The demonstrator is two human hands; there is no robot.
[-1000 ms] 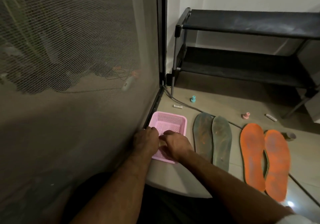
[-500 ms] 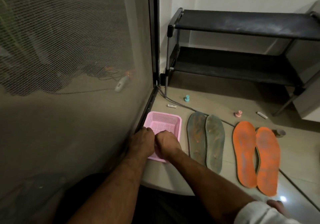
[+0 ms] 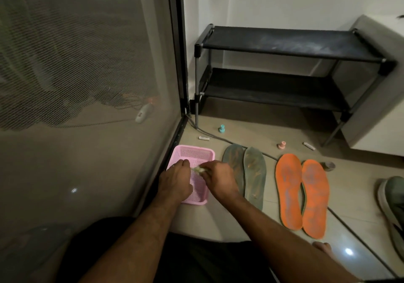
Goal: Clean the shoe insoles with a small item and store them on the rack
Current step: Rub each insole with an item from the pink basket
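While no writing reads legibly, both hands, left (image 3: 175,182) and right (image 3: 218,180), pinch small pale item (image 3: 198,169) over pink plastic mesh basket (image 3: 196,151) at lower centre, against black door frame edge (image 3: 175,138).

4 insoles: 2 green (image 3: 244,171), 2 orange (image 3: 300,193). 1 pink basket (image 3: 196,151), 1 rack (image 3: 284,68), 2 small stoppers (image 3: 222,128), 2 white sticks (image 3: 204,138), 1 shoe (image 3: 392,204).

I see both black fabric shelves of the metal shoe rack (image 3: 290,46) bare. Bare tan floor (image 3: 251,129) lies before it, broken by a teal bottle cap (image 3: 222,128), pink cap (image 3: 282,145) and grey cable (image 3: 218,138). The mesh screen door (image 3: 87,75) walls the left.
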